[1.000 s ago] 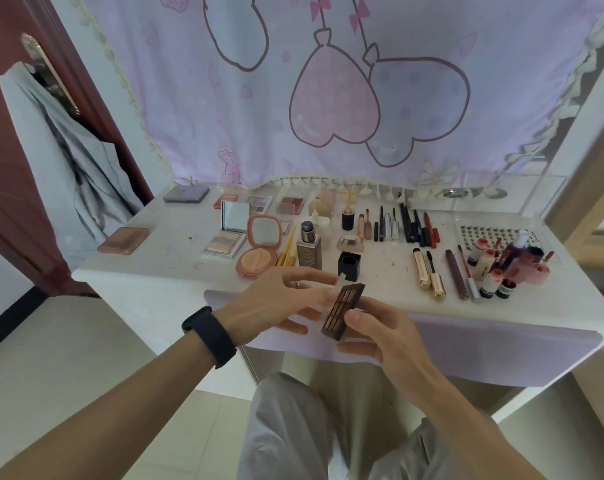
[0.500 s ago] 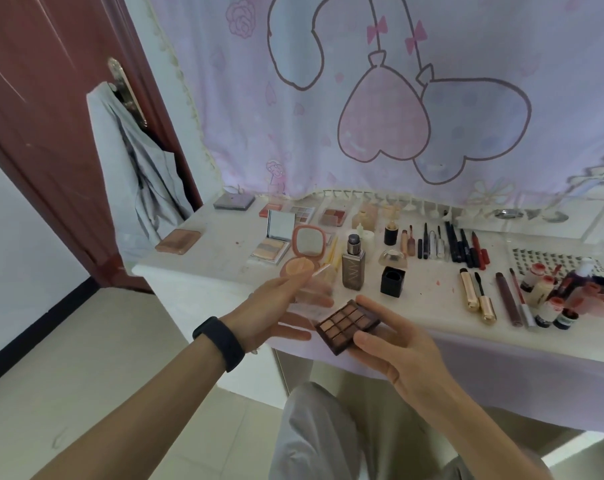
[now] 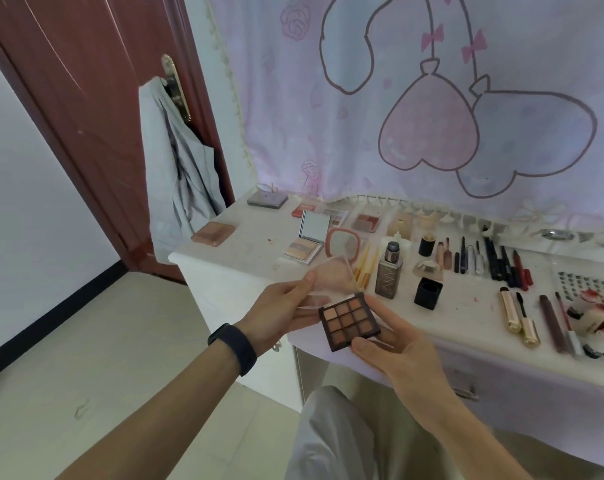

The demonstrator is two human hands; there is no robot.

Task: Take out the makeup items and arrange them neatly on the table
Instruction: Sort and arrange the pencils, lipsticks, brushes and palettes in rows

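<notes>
A brown eyeshadow palette with a grid of tan and orange pans lies face up in my right hand, which holds it by its near and far edges just in front of the table. Its clear lid stands raised to the left, pinched at its edge by my left hand. On the white table behind lie several makeup items: a pink round compact, a mirrored highlighter palette, a foundation bottle and a black cube cap.
Pencils and liners lie in a row at the back, gold tubes and small red-capped jars at the right. A flat peach case sits at the table's left end. A grey garment hangs on the red door. My knees are below.
The palette has turned from edge-on to face up and its clear lid has been swung open to the left. The view has shifted left, so the table now sits further right.
</notes>
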